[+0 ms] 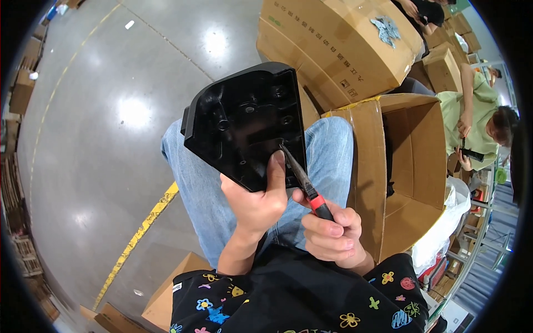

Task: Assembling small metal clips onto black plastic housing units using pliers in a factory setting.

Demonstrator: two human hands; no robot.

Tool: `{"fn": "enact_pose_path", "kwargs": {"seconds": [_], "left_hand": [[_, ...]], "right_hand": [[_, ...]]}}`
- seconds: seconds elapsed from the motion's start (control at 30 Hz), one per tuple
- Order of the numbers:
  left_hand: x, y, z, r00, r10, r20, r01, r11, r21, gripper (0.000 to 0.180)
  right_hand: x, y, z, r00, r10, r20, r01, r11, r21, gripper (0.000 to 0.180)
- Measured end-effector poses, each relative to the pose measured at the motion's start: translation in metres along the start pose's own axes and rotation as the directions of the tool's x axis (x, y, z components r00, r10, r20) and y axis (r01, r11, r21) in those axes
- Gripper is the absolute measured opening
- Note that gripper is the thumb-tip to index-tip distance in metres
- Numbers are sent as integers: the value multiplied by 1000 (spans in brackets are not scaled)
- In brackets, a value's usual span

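My left hand (256,202) grips a black moulded plastic part (244,125) by its lower edge, thumb pressed on its inner face, and holds it up over my knees. The hollow ribbed inside with screw bosses faces me. My right hand (332,233) is closed around the red-and-black handle of slim needle-nose pliers (302,180). The pliers' tip touches the part's lower right inner edge, just beside my left thumb. Both hands sit above my blue jeans (327,150).
An open cardboard box (408,166) stands right of my knees, with larger closed boxes (333,39) behind it. A person in a green top (472,111) works at the far right. A yellow floor line (139,233) crosses the grey concrete. More cardboard (166,294) lies at lower left.
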State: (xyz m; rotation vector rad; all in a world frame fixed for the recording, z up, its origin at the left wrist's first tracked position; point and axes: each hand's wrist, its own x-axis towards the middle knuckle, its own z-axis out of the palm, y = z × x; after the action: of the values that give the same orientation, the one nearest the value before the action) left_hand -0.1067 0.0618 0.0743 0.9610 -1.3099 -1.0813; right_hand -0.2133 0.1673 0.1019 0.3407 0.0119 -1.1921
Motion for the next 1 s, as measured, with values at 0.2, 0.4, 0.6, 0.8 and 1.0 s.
{"fn": "enact_pose_path", "kwargs": {"seconds": [0.2, 0.4, 0.6, 0.8, 1.0], "left_hand": [[-1, 0, -1, 1000, -10, 5, 10, 1000, 11, 8], [3, 2, -1, 1000, -26, -15, 28, 994, 106, 11], [13, -6, -9, 985, -134, 107, 90, 934, 346, 12], [14, -9, -14, 982, -184, -33, 186, 977, 99, 12], [16, -10, -18, 988, -135, -76, 134, 991, -17, 13]], "right_hand": [[-2, -3, 7, 977, -49, -207, -18, 950, -312, 45], [14, -16, 12, 857, -496, 140, -13, -292, -956, 38], [19, -65, 43, 921, -4, 390, -110, -962, 250, 42], [12, -49, 46, 808, -465, 362, -46, -662, -748, 30], [-7, -16, 37, 950, -306, -59, 18, 244, -970, 21]]}}
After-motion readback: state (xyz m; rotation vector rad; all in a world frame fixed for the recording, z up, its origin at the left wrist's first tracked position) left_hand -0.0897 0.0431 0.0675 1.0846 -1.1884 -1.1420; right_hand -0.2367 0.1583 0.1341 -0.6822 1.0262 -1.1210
